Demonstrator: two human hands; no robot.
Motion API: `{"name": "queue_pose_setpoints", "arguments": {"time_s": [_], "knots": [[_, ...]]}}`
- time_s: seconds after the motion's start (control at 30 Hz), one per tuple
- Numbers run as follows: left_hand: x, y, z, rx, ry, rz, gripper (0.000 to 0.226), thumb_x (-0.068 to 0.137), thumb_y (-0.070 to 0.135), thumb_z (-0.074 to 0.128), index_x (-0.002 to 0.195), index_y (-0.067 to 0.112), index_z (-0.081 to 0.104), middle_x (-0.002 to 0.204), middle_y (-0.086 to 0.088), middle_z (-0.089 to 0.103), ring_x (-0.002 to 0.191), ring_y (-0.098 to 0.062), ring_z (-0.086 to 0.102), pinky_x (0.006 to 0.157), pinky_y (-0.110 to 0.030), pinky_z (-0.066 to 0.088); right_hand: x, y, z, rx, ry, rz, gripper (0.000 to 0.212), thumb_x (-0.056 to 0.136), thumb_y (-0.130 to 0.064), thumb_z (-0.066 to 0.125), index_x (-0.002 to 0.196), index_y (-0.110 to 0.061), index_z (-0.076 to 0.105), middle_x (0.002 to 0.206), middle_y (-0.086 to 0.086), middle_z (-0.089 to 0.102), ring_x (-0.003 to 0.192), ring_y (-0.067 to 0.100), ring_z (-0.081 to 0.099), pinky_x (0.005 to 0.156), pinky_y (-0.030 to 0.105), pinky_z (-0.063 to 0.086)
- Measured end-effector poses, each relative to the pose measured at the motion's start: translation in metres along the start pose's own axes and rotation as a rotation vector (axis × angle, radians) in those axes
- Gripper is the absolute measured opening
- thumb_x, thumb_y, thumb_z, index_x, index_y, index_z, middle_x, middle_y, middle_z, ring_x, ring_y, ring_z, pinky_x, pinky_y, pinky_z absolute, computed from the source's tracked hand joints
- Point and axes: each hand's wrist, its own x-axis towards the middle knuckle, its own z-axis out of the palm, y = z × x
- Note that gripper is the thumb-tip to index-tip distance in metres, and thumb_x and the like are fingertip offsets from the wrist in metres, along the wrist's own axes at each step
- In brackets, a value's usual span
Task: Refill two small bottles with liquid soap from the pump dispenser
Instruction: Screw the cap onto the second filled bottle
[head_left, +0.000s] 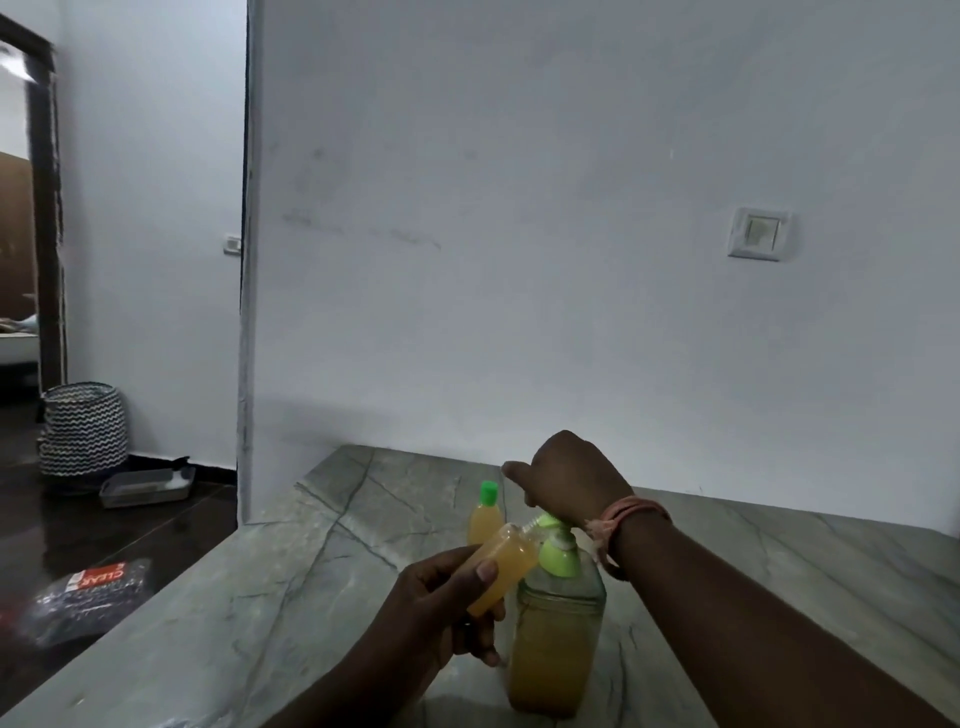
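- head view: the left hand (447, 603) held a small clear plastic bottle of amber liquid soap (501, 569), uncapped, its thumb and fingers curled round the lower body. the bottle was tilted, its open neck pointing up and to the right at the green nozzle of the pump.
- the tall clear plastic pump dispenser with a light green pump head (556, 631) stood upright on the grey veined stone counter (291, 587), just right of the left hand and roughly two-thirds full of amber soap.
- the right hand (569, 475) was above the pump head, wrist bent down. the heel of the hand appeared to rest on the top of the pump; the fingers pointed away from the camera, and i could not tell whether they were curled or straight. a pinkish thread band (631, 512) circled that wrist.
- a second small clear bottle with a bright green cap (487, 514) stood upright on the counter behind the held one, just left of the pump, filled with amber soap and capped.
- behind the counter rose a plain white wall with a white switch plate (759, 234) on its right part.
- to the left, on the dark floor, stood a black-and-white zigzag patterned basket (83, 428), with a grey tray (148, 486) near it, and closer in lay a dark plastic packet with a red label (88, 592).
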Motion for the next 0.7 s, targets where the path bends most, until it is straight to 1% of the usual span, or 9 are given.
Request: {"name": "queue_pose_setpoints", "arguments": {"time_s": [0.07,0.17,0.27,0.37,0.47,0.53,0.57,0.63,0.7], "knots": [[0.001,0.001,-0.003,-0.042,-0.023,-0.036,0.049,0.069,0.039,0.081,0.112,0.017,0.075,0.082,-0.020,0.066,0.063,-0.028,0.062,0.057,-0.038,0.055,-0.001,0.002,-0.005,0.190,0.094,0.017,0.047,0.083,-0.046,0.057,0.061,-0.007,0.071,0.053,0.002,0.065,0.055,0.016,0.062,0.063,0.029,0.051],[0.003,0.000,-0.007,-0.088,-0.064,-0.045,0.053,0.072,0.037,0.078,0.120,0.014,0.070,0.090,-0.024,0.066,0.073,-0.036,0.065,0.064,-0.044,0.056,-0.005,0.003,-0.014,0.482,0.297,0.054,0.045,0.086,-0.039,0.059,0.053,-0.010,0.070,0.041,-0.004,0.058,0.044,0.010,0.054,0.059,0.025,0.042],[0.006,-0.004,-0.013,-0.108,-0.075,-0.031,0.058,0.082,0.032,0.070,0.132,0.007,0.055,0.097,-0.026,0.066,0.080,-0.039,0.065,0.069,-0.047,0.055,-0.011,0.000,-0.024,0.586,0.324,0.076,0.046,0.088,-0.039,0.059,0.052,-0.011,0.067,0.038,-0.005,0.053,0.033,0.004,0.044,0.054,0.024,0.037],[0.009,-0.007,-0.018,-0.162,-0.089,0.003,0.060,0.084,0.029,0.067,0.134,0.002,0.050,0.103,-0.027,0.065,0.084,-0.040,0.065,0.071,-0.047,0.055,-0.022,-0.010,-0.027,0.571,0.253,0.013,0.047,0.090,-0.039,0.059,0.054,-0.010,0.066,0.037,-0.008,0.051,0.033,0.005,0.042,0.054,0.025,0.037],[0.013,-0.009,-0.025,-0.145,-0.006,0.070,0.050,0.086,0.028,0.061,0.131,0.007,0.054,0.109,-0.025,0.066,0.087,-0.039,0.066,0.076,-0.047,0.056,-0.034,-0.028,-0.024,0.479,0.257,-0.099,0.049,0.092,-0.040,0.057,0.060,-0.005,0.067,0.038,-0.014,0.052,0.036,0.000,0.046,0.055,0.023,0.039],[0.016,-0.008,-0.031,-0.111,0.075,0.128,0.047,0.087,0.030,0.059,0.128,0.009,0.056,0.109,-0.022,0.067,0.089,-0.037,0.067,0.078,-0.047,0.057,-0.041,-0.043,-0.019,0.403,0.286,-0.173,0.047,0.094,-0.041,0.055,0.065,-0.006,0.067,0.042,-0.013,0.055,0.041,0.000,0.051,0.054,0.023,0.040],[0.017,-0.007,-0.035,-0.103,0.128,0.150,0.045,0.087,0.031,0.058,0.127,0.010,0.056,0.107,-0.020,0.068,0.088,-0.035,0.068,0.077,-0.045,0.058,-0.044,-0.050,-0.015,0.359,0.297,-0.211,0.044,0.094,-0.041,0.054,0.067,-0.010,0.067,0.048,-0.011,0.059,0.046,0.001,0.055,0.055,0.025,0.043],[0.019,-0.004,-0.044,-0.101,0.238,0.180,0.046,0.086,0.033,0.058,0.125,0.008,0.056,0.104,-0.020,0.068,0.085,-0.033,0.069,0.073,-0.043,0.058,-0.050,-0.063,-0.001,0.249,0.300,-0.270,0.034,0.093,-0.040,0.055,0.072,-0.015,0.064,0.064,-0.004,0.065,0.063,0.011,0.062,0.062,0.028,0.049],[0.021,-0.003,-0.051,-0.070,0.338,0.203,0.048,0.088,0.034,0.059,0.127,0.006,0.054,0.107,-0.023,0.065,0.087,-0.034,0.068,0.071,-0.040,0.058,-0.056,-0.072,0.017,0.125,0.260,-0.285,0.022,0.093,-0.034,0.055,0.079,-0.019,0.060,0.079,0.000,0.067,0.076,0.019,0.063,0.067,0.029,0.049]]}}
